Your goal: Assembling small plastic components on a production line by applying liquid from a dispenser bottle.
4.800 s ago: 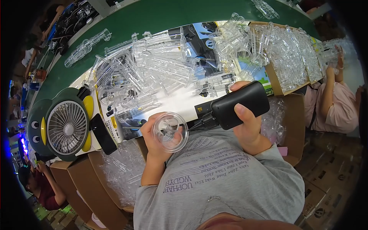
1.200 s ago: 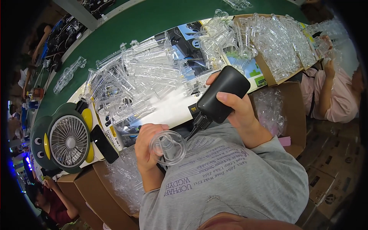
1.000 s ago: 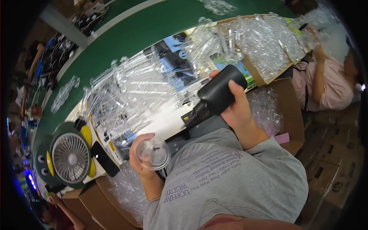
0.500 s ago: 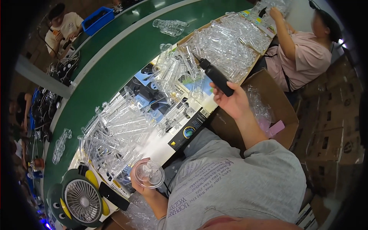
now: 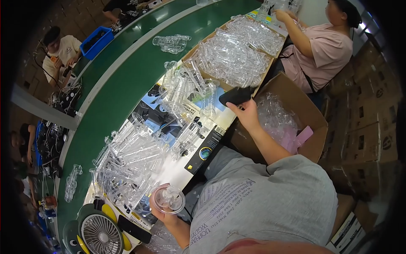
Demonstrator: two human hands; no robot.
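My left hand [image 5: 157, 211] is closed around a clear plastic piece with a round, rimmed disc [image 5: 170, 199], held near my body at the table's near edge. In my right hand [image 5: 247, 114] is a black squeeze bottle [image 5: 232, 97], whose nozzle end is smeared by motion and tips to the right. The bottle is above the table edge, beside a cluster of clear plastic parts [image 5: 179, 86]. A larger heap of clear tubular parts [image 5: 135, 152] lies on the printed cardboard, left of centre.
A shallow carton tray [image 5: 270, 57] full of clear pieces stands far right, near a seated co-worker [image 5: 325, 46]. An open cardboard box [image 5: 311, 120] with plastic bags stands at my right. A fan [image 5: 101, 233] and a phone [image 5: 133, 228] sit lower left. Beyond runs a green belt [image 5: 105, 89].
My right hand has moved slightly left and turned the black bottle from nozzle up-left to tipping right. My left hand still holds the clear piece. The whole view has shifted a little.
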